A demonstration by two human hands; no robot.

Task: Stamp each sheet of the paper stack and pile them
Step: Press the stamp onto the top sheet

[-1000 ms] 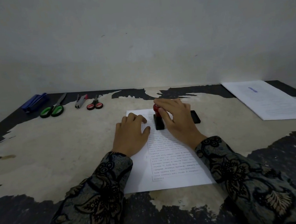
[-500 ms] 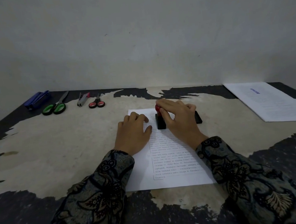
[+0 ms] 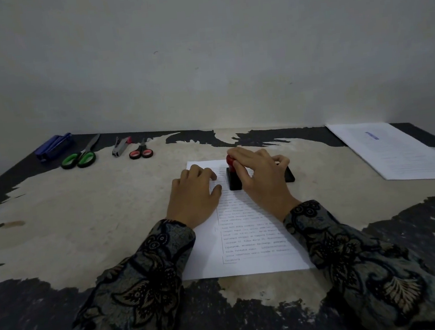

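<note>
A printed white sheet [image 3: 249, 244] lies in front of me on the worn table [image 3: 88, 221]. My right hand [image 3: 261, 181] grips a stamp [image 3: 233, 179] with a red knob and black base, standing upright on the top part of the sheet. My left hand [image 3: 195, 196] rests on the sheet's left side, fingers loosely bent, holding it down. A black ink pad [image 3: 290, 174] sits behind my right hand, mostly hidden. A pile of stamped sheets [image 3: 395, 151] with a blue mark lies at the far right.
Along the far left edge lie a blue stapler [image 3: 53, 146], green-handled scissors [image 3: 80, 157], a grey staple remover [image 3: 120, 147] and small red-handled scissors [image 3: 141, 152]. A plain wall stands close behind the table.
Both hands and the stamp keep the same place on the sheet; only the camera view has shifted slightly.
</note>
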